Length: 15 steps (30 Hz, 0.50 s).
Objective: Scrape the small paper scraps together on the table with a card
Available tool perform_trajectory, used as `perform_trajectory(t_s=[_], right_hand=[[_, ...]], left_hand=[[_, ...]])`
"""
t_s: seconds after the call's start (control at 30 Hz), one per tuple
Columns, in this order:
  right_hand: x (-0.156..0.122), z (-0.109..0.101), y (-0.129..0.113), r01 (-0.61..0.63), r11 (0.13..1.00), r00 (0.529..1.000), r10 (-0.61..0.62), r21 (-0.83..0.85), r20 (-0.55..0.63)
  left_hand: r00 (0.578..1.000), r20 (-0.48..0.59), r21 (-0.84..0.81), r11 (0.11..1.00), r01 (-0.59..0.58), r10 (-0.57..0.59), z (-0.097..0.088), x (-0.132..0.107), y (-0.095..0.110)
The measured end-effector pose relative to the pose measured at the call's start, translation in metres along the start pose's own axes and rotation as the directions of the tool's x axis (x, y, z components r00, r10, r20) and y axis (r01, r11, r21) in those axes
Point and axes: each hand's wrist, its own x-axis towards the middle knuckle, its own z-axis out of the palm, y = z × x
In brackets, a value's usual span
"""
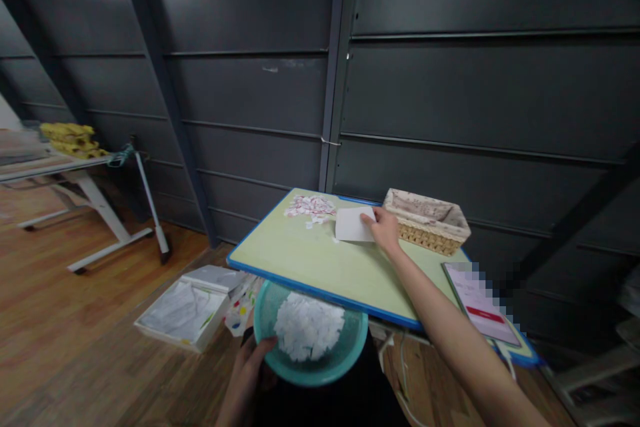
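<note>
My left hand (pixel 253 355) grips the rim of a teal bowl (pixel 345 353) held below the near edge of the table; the bowl is full of white paper scraps (pixel 306 327). My right hand (pixel 384 227) reaches across the green table (pixel 300 253) and rests its fingers on the right edge of a white card (pixel 353 224), which lies flat. A small heap of white and red paper bits (pixel 310 207) lies just left of the card, at the table's far edge.
A wicker basket (pixel 427 221) with cloth lining stands right of my right hand. A tablet (pixel 477 300) lies at the table's right corner. An open white box (pixel 187 307) sits on the wooden floor. A white-legged table (pixel 75 167) stands far left.
</note>
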Motion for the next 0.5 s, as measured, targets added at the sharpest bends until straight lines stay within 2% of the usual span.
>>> perform_trajectory(t_s=[0.13,0.3,0.5], right_hand=[[0.002,0.001,0.002,-0.027,0.992,1.0,0.026,0.124,0.01],[0.004,0.006,0.008,-0.066,0.99,0.996,0.057,0.126,0.075],[0.001,0.012,0.009,-0.115,0.967,0.993,0.102,0.226,0.066]], left_hand=[[1.0,-0.004,0.004,1.0,0.03,-0.03,0.001,-0.001,0.001],[1.0,0.0,0.014,1.0,0.028,-0.028,0.002,-0.001,0.001],[0.999,0.036,0.016,1.0,0.018,-0.019,-0.004,0.006,-0.004]])
